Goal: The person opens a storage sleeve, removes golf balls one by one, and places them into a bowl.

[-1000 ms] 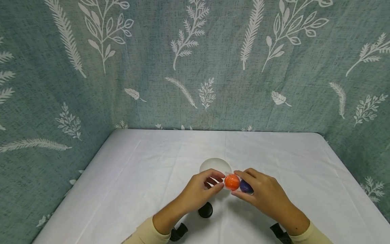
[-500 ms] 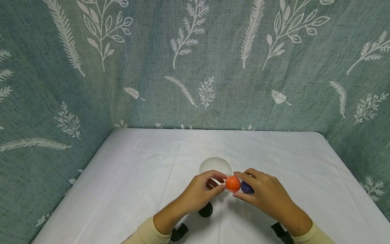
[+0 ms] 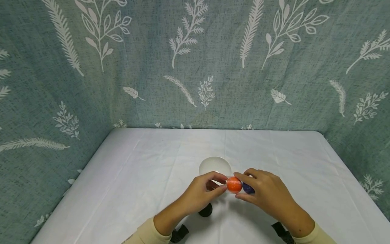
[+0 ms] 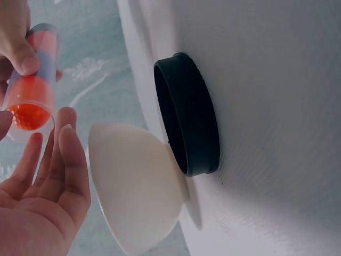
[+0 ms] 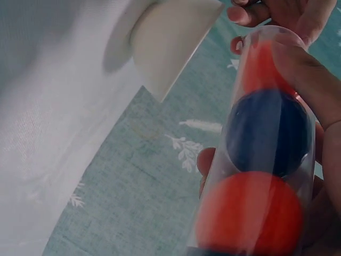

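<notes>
My right hand (image 3: 265,189) grips a clear plastic tube (image 5: 226,160) that holds an orange ball (image 3: 234,185), a blue ball (image 5: 268,132) and a second orange ball (image 5: 249,212) in a row. Its thumb lies along the tube. The tube's uncapped mouth points at my left hand (image 3: 202,189), with the first orange ball just inside. In the left wrist view, the left fingers (image 4: 74,160) are extended below the mouth, their tips right at the rim. On the table under the left hand lies a round black cap (image 4: 186,114).
Behind the hands, a white bowl (image 3: 214,164) stands on the white-clothed table (image 3: 146,176). Green leaf-patterned fabric (image 3: 146,61) hangs at the back and sides. Black straps (image 3: 179,233) show at the wrists.
Both hands and the tube have shifted slightly right and toward me. The left fingertips have come closer to the tube's mouth. The bowl and cap have stayed where they were.
</notes>
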Available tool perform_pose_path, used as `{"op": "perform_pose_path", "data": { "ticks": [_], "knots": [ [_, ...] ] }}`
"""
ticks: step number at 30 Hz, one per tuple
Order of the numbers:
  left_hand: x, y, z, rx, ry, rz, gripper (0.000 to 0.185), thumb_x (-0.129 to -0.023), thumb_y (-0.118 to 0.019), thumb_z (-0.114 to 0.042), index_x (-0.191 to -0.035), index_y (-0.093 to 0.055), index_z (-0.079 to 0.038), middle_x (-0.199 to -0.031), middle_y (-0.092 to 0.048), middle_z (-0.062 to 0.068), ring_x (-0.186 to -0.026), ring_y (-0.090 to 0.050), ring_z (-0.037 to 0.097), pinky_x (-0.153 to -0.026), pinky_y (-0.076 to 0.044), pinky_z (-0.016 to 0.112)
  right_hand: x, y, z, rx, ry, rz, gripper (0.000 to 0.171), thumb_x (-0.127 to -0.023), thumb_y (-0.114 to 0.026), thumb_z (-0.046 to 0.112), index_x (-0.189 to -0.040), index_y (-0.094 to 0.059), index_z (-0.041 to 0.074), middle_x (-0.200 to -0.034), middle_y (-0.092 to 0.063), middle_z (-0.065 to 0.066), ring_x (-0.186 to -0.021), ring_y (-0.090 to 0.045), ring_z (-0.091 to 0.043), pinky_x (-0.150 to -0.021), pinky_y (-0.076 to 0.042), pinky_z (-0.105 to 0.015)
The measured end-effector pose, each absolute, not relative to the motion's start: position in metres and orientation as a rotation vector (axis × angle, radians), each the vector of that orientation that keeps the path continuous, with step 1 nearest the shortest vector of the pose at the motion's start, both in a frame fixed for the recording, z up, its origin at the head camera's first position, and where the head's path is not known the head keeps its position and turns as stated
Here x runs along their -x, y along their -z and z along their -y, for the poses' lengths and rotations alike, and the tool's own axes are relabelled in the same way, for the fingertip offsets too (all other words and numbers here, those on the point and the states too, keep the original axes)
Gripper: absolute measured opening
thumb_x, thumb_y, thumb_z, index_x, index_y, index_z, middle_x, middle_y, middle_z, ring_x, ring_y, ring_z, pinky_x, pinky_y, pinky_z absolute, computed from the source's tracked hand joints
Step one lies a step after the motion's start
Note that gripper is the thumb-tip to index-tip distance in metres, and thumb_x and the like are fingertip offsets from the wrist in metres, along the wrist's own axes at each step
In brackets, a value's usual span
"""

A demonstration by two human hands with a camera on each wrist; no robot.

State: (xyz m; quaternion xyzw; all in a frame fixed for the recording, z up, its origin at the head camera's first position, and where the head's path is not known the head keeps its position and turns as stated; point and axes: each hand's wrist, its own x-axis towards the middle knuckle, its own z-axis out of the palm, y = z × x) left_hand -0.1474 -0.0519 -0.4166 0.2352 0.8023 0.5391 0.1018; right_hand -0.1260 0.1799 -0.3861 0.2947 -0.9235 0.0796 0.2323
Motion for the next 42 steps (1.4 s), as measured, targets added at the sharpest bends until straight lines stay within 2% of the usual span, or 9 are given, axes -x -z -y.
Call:
{"op": "perform_pose_path", "data": {
  "ticks": [7, 15, 27, 30, 34, 38, 42],
  "knots": [
    [0.1467, 0.4168, 0.0507, -0.659, -1.604, -2.352, 0.026, -0.096, -0.069, -0.03, -0.12, -0.069, -0.02, -0.117, -0.072, -0.002, -0.095, -0.071, 0.006, -0.079, -0.056, 0.02, 0.1259, 0.3847, -0.1798, -0.837, -0.153, 2.488, 0.061, -0.061, -0.092, 0.05, -0.114, -0.076, 0.026, -0.092, -0.069, 0.004, -0.067, -0.059, -0.009, -0.06, -0.052, -0.026],
    [0.1451, 0.4159, 0.0494, -0.643, -1.636, -2.32, 0.026, -0.095, -0.07, -0.026, -0.119, -0.071, -0.017, -0.115, -0.073, 0.0, -0.094, -0.072, 0.009, -0.078, -0.055, 0.019, 0.1261, 0.3835, -0.1801, -0.887, -0.143, 2.388, 0.063, -0.055, -0.096, 0.041, -0.111, -0.076, 0.022, -0.093, -0.073, 0.005, -0.07, -0.062, -0.013, -0.067, -0.056, -0.032],
    [0.143, 0.4164, 0.0487, -0.631, -1.655, -2.33, 0.025, -0.095, -0.071, -0.024, -0.118, -0.07, -0.015, -0.113, -0.073, 0.001, -0.092, -0.072, 0.008, -0.077, -0.056, 0.019, 0.1259, 0.3838, -0.1793, -0.872, -0.192, 2.354, 0.064, -0.053, -0.097, 0.041, -0.111, -0.077, 0.021, -0.096, -0.075, 0.005, -0.071, -0.064, -0.014, -0.066, -0.056, -0.032],
    [0.1428, 0.4168, 0.0486, -0.639, -1.666, -2.327, 0.025, -0.095, -0.071, -0.024, -0.119, -0.069, -0.017, -0.114, -0.073, 0.003, -0.091, -0.072, 0.007, -0.078, -0.056, 0.019, 0.1261, 0.3848, -0.1801, -0.861, -0.202, 2.356, 0.064, -0.054, -0.096, 0.042, -0.112, -0.077, 0.021, -0.096, -0.075, 0.005, -0.072, -0.065, -0.014, -0.066, -0.056, -0.032],
    [0.1424, 0.418, 0.0491, -0.676, -1.676, -2.327, 0.033, -0.097, -0.068, -0.022, -0.13, -0.065, -0.024, -0.119, -0.072, 0.004, -0.092, -0.072, 0.007, -0.079, -0.056, 0.02, 0.127, 0.3845, -0.1818, -0.828, -0.225, 2.393, 0.065, -0.057, -0.094, 0.045, -0.115, -0.076, 0.021, -0.097, -0.075, 0.003, -0.075, -0.068, -0.015, -0.066, -0.058, -0.033],
    [0.1416, 0.4193, 0.0501, -0.769, -1.649, -2.354, 0.045, -0.098, -0.066, -0.018, -0.14, -0.057, -0.03, -0.127, -0.069, 0.002, -0.102, -0.071, 0.009, -0.086, -0.056, 0.021, 0.1277, 0.3832, -0.1831, -0.811, -0.257, 2.428, 0.064, -0.061, -0.092, 0.046, -0.117, -0.076, 0.019, -0.098, -0.075, 0.001, -0.078, -0.07, -0.016, -0.066, -0.059, -0.033],
    [0.1412, 0.4204, 0.0507, -0.839, -1.625, -2.386, 0.048, -0.099, -0.065, -0.016, -0.142, -0.054, -0.034, -0.129, -0.068, -0.002, -0.107, -0.069, 0.012, -0.09, -0.056, 0.023, 0.1281, 0.3825, -0.1832, -0.82, -0.28, 2.427, 0.063, -0.063, -0.091, 0.046, -0.117, -0.075, 0.017, -0.098, -0.074, 0.001, -0.078, -0.07, -0.015, -0.065, -0.059, -0.032]
  ]
}}
